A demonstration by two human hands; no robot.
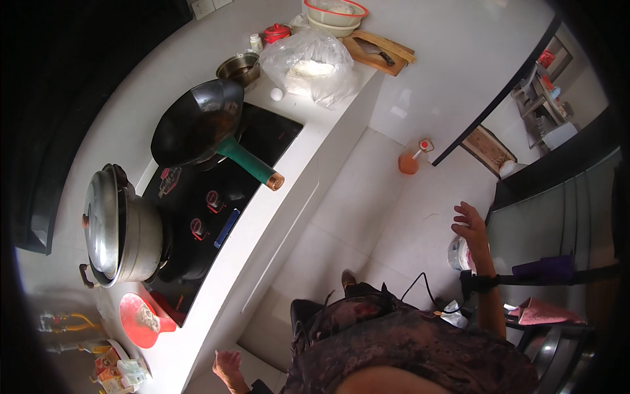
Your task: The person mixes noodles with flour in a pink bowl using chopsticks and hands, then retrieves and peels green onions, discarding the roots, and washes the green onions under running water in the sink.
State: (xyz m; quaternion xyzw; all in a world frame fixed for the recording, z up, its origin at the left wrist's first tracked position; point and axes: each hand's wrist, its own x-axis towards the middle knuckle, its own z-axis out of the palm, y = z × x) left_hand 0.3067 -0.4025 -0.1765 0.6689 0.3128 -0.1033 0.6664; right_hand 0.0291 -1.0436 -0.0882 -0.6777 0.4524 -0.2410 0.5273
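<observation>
My left hand hangs beside the front edge of the white counter, low in the view. Nothing shows in it, and its fingers are loosely bent. My right hand is raised out to the right with its fingers spread and holds nothing. Below it on the floor stands a white tub, partly hidden by the forearm. The counter's nearest item to my left hand is a red plastic scoop with white powder in it.
A wok with a green handle and a lidded steel pot stand on the black cooktop. Behind are a bag of white powder, an egg and a knife on a cutting board. A jug stands on the floor.
</observation>
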